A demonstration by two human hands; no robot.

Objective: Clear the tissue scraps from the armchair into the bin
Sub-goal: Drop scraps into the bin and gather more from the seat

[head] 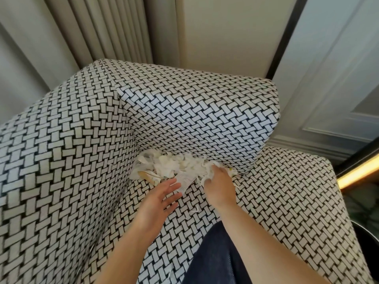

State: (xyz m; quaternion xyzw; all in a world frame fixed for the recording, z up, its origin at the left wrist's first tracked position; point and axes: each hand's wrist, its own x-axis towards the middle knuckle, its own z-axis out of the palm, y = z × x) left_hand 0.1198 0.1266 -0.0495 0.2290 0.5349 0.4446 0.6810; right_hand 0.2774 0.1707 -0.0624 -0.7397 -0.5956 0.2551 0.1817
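Note:
A heap of white tissue scraps (174, 167) lies in the back corner of the armchair (82, 160) seat, where the black-and-white woven backrest meets the left arm. My left hand (158, 199) lies flat on the seat with straight fingers, its tips at the near edge of the heap. My right hand (220, 185) reaches into the right side of the heap, its fingers curled into the scraps. A few loose shreds (194, 210) lie on the seat between my hands.
The armchair's right arm (297, 201) runs along the right. Pleated curtains (102, 27) hang behind the chair and a panelled wall (338, 78) stands at the right. A dark round rim (367, 238) shows at the right edge. My dark-clothed knee (215, 259) rests on the seat.

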